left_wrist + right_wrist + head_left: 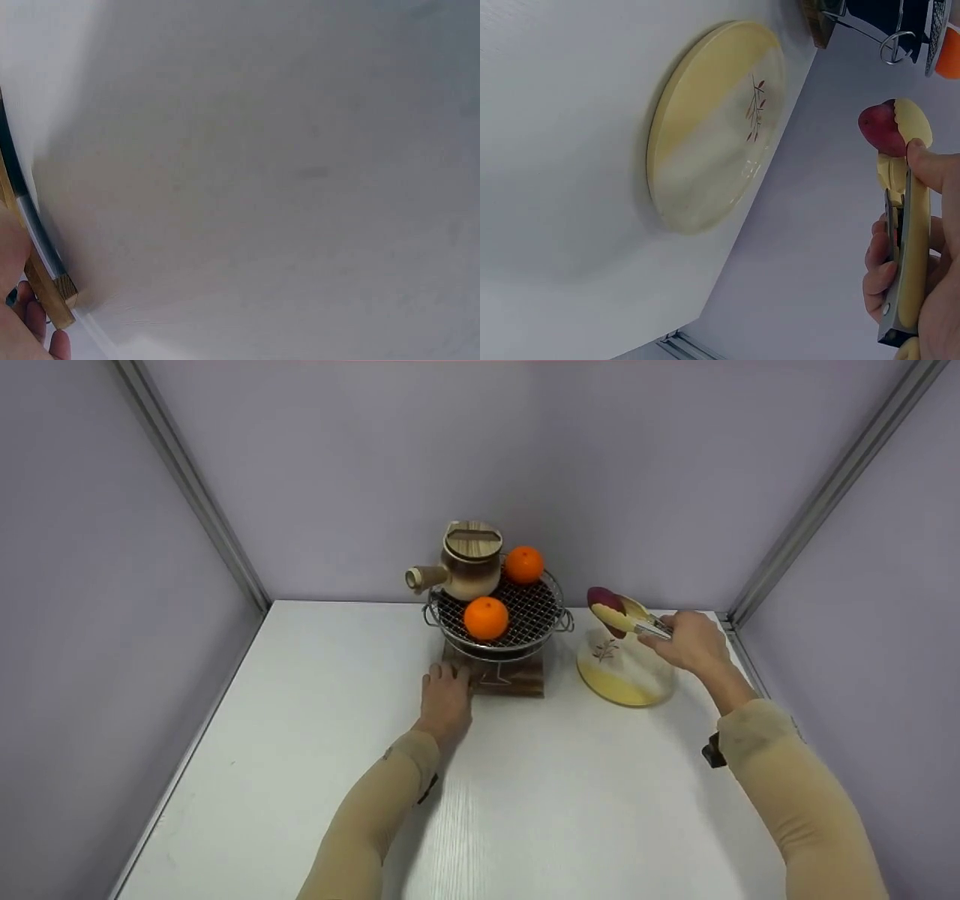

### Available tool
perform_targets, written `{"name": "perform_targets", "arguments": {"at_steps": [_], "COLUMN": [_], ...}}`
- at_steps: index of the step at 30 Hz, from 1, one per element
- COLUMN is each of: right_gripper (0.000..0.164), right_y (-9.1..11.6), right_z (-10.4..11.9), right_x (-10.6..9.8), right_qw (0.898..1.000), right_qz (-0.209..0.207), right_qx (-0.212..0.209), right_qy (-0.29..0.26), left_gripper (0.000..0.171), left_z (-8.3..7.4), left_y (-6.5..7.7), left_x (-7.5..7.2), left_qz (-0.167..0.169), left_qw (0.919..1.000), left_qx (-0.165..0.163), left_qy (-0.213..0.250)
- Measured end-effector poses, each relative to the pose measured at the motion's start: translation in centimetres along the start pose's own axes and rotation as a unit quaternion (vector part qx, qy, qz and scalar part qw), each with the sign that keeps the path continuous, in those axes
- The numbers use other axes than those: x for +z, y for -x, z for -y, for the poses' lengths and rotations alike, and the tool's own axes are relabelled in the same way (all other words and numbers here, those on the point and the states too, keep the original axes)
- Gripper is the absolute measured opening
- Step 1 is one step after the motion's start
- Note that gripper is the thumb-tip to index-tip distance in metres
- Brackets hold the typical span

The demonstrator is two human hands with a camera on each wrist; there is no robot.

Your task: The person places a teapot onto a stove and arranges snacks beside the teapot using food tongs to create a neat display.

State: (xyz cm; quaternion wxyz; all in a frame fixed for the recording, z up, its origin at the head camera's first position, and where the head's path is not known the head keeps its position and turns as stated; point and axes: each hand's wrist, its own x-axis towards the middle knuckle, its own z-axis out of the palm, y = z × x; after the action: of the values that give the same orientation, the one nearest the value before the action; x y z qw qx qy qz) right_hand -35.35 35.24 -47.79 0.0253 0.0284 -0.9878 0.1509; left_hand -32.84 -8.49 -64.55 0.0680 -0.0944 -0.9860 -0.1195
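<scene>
My right hand (694,642) grips a pair of metal tongs (913,255) with cream-coloured tips. Pinched between the tips is a purple-red sweet potato (881,129), held above a cream and yellow plate (624,690) with a leaf-sprig pattern. My left hand (445,703) holds the front left corner of a wooden base (529,681); the left wrist view shows its fingers around the wood's edge (49,296). On that base stands a round grill with a wire mesh (531,615).
The grill carries two oranges, one in front (486,619) and one behind (524,565), plus a brown side-handled teapot (471,577) with a wooden lid. Wire handles (565,621) stick out at the grill's sides. Behind the white table (315,690) rises a pale wall (360,480).
</scene>
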Motion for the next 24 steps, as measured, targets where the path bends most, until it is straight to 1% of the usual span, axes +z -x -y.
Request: {"name": "perform_targets", "arguments": {"at_steps": [5, 10, 17, 24], "right_gripper": [0.070, 0.067, 0.056, 0.062], "right_y": [0.1, 0.2, 0.3, 0.2], "right_z": [0.4, 0.8, 1.5, 1.9], "right_x": [-0.4, -1.0, -2.0, -2.5], "right_qw": [1.000, 0.999, 0.997, 0.997], "right_qz": [-0.023, -0.027, -0.043, -0.032], "right_qx": [-0.017, -0.027, -0.056, -0.070], "right_qy": [0.000, 0.000, 0.010, 0.016], "left_gripper": [0.037, 0.036, 0.039, 0.042], "left_z": [-0.1, -0.1, 0.0, -0.1], "left_y": [0.0, 0.0, 0.0, 0.0], "left_x": [-0.3, -0.3, -0.2, -0.2], "left_qz": [0.005, 0.005, 0.001, 0.005], "left_qw": [1.0000, 1.0000, 1.0000, 0.9999], "left_qx": [0.000, 0.001, 0.002, 0.001], "left_qy": [-0.008, -0.004, -0.008, -0.010]}}
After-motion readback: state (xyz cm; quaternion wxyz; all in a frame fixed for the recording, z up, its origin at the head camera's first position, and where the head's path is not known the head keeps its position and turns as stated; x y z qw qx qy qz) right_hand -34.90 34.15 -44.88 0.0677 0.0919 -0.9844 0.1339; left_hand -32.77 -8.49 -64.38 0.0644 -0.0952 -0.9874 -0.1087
